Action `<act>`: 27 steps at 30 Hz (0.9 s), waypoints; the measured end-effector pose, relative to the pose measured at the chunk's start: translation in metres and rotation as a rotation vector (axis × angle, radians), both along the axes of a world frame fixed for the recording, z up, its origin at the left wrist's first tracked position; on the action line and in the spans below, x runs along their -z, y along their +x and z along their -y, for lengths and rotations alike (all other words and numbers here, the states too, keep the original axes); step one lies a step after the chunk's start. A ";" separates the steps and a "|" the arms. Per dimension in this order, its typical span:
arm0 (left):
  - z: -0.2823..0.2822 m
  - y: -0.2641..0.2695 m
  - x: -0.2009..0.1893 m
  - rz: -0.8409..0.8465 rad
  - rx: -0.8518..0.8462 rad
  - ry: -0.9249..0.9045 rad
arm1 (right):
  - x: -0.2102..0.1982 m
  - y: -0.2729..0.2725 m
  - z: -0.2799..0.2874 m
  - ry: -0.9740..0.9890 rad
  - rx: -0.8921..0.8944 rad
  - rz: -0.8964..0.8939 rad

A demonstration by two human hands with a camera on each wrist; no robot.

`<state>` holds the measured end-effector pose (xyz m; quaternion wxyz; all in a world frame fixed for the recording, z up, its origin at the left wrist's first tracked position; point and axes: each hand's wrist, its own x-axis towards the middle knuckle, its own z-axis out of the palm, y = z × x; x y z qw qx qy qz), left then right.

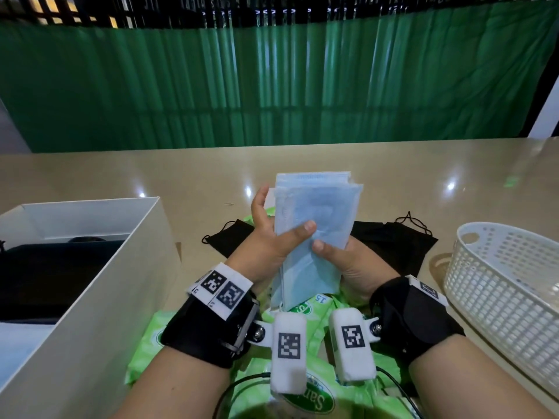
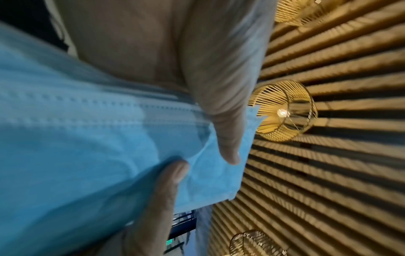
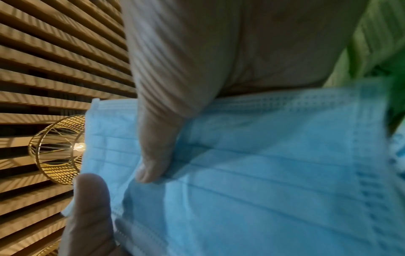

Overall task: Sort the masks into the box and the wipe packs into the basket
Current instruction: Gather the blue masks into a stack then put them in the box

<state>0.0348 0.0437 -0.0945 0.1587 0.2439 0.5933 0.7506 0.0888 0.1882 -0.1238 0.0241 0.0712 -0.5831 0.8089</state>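
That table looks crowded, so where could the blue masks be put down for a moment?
The table is bare beyond the black masks, up to the green curtain, and in a strip between the white box and the left hand. Near the person it is crowded: green wipe packs cover it, and the basket fills the right side.
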 end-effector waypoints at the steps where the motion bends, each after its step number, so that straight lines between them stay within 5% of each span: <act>1: -0.001 0.001 -0.001 0.085 0.031 0.035 | 0.000 0.001 0.000 -0.007 0.005 -0.005; 5: 0.006 0.008 -0.009 0.133 0.247 -0.088 | -0.004 0.003 0.002 -0.038 0.036 -0.035; 7: 0.008 0.008 -0.012 0.159 0.180 -0.101 | -0.005 0.002 0.003 0.006 0.062 -0.001; 13: 0.022 -0.007 -0.025 0.456 -0.079 0.376 | -0.004 0.001 0.000 0.108 0.041 0.102; 21: 0.033 -0.013 -0.027 0.572 -0.132 0.466 | -0.008 0.000 -0.012 -0.277 0.134 0.070; 27: 0.037 -0.017 -0.027 0.666 -0.181 0.554 | -0.010 0.000 -0.016 -0.604 -0.032 -0.026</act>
